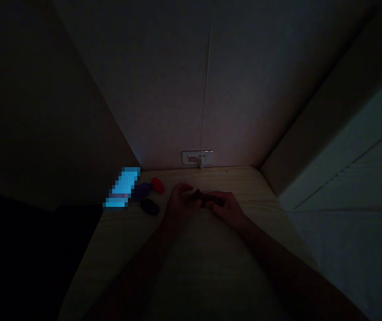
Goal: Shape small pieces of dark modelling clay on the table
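The scene is very dim. Between my two hands is a small, dark, lumpy piece (206, 198) whose kind I cannot make out. My left hand (179, 200) has its fingers curled round the left end of it. From the other side, my right hand (227, 206) pinches the right end between thumb and fingers. Both hands are low over the wooden tabletop (207, 267). Left of my left hand lie a red lump (158, 185), a dark blue lump (141, 191) and a black lump (149, 206).
A bright, pixelated blue rectangle (122, 189) stands at the table's back left corner. Behind the table, a wall socket (197, 157) with a white plug in it sits low on the pale wall (164, 111). A light padded or panelled surface (351, 151) rises on the right.
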The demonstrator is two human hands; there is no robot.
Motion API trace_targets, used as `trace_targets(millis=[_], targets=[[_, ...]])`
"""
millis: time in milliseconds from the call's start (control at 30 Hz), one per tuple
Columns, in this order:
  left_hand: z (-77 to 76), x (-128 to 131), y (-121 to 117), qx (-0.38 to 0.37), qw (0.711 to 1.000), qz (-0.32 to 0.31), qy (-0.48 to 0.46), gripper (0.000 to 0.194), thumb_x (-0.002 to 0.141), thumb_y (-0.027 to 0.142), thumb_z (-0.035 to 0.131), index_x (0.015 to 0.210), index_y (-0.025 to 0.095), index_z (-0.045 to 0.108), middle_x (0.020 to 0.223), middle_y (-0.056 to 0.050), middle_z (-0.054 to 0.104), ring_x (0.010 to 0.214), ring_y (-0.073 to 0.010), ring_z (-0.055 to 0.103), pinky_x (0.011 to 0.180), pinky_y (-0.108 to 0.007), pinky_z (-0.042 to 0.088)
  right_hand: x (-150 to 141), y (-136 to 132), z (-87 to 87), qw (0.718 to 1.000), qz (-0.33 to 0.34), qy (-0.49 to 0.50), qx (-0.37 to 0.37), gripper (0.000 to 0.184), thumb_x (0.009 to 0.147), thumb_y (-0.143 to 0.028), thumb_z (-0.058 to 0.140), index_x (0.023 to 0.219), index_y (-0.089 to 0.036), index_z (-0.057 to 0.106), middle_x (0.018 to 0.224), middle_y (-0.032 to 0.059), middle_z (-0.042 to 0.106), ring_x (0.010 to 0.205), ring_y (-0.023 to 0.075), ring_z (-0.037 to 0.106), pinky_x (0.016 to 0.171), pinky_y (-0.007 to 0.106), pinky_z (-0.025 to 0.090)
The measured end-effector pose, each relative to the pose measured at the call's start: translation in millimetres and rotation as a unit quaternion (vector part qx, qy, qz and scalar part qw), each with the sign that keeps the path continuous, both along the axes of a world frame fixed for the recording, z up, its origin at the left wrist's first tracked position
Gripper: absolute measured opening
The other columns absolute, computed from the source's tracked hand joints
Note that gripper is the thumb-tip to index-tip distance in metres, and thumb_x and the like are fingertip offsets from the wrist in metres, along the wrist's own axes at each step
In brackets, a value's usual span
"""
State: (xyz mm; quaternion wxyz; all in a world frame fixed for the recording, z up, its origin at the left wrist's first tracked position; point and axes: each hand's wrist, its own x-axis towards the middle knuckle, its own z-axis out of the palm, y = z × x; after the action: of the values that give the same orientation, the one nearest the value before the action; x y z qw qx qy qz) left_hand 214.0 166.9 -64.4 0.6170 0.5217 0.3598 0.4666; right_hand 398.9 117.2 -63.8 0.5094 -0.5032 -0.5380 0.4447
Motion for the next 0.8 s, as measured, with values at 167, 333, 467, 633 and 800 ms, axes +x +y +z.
trace_targets(millis=[167,333,467,633,800], targets=[[3.1,-1.4,0.8,-0.027,0.996,-0.083,-0.006,0.046,0.068,0.027,0.088,0.111,0.018,0.075,0.110,-0.010,0.079,0.100,-0.0252,0.073,0.091,-0.037,0.055,-0.4,-2.0,3.1,0.999,0.016,0.023,-0.021,0.021,0.078,-0.037,0.078,0.086,-0.018,0.080,0.073,0.0014,0.075,0.063,0.0144,0.062,0.060,0.025,0.047],[-0.1,0.0,0.8,-0.043,0.997,-0.051,-0.032,0.027,0.071,0.028,0.085,0.095,0.017,0.079,0.089,-0.005,0.080,0.083,-0.0215,0.072,0.083,-0.034,0.055,-6.3,0.1,-0.2,0.996,0.020,0.065,-0.049,0.034,0.083,-0.051,0.075,0.085,-0.016,0.077,0.064,0.0021,0.071,0.051,0.0133,0.059,0.052,0.026,0.046],[-0.3,3.0,0.3,-0.072,0.994,-0.035,-0.077,0.024,0.071,0.029,0.085,0.091,0.016,0.080,0.088,-0.005,0.080,0.082,-0.0200,0.073,0.082,-0.033,0.057,-6.1,1.7,2.3,0.996,-0.010,0.078,-0.051,0.034,0.080,-0.050,0.080,0.082,-0.017,0.076,0.062,0.0021,0.071,0.053,0.0140,0.062,0.055,0.026,0.048],[2.9,2.8,0.0,-0.122,0.983,-0.034,-0.133,0.029,0.066,0.031,0.089,0.089,0.016,0.080,0.091,-0.006,0.081,0.087,-0.0216,0.075,0.087,-0.036,0.059,-2.9,3.2,6.5,0.994,-0.013,0.102,-0.044,0.033,0.077,-0.049,0.084,0.077,-0.017,0.079,0.062,0.0018,0.071,0.057,0.0139,0.062,0.058,0.026,0.048],[5.4,0.2,-2.1,-0.147,0.975,-0.069,-0.153,0.032,0.064,0.029,0.092,0.090,0.016,0.081,0.095,-0.008,0.082,0.091,-0.0244,0.076,0.088,-0.039,0.061,-1.7,7.4,-0.9,0.988,-0.027,0.151,-0.035,0.036,0.072,-0.053,0.085,0.085,-0.019,0.081,0.075,0.0028,0.075,0.063,0.0154,0.064,0.060,0.028,0.050]])
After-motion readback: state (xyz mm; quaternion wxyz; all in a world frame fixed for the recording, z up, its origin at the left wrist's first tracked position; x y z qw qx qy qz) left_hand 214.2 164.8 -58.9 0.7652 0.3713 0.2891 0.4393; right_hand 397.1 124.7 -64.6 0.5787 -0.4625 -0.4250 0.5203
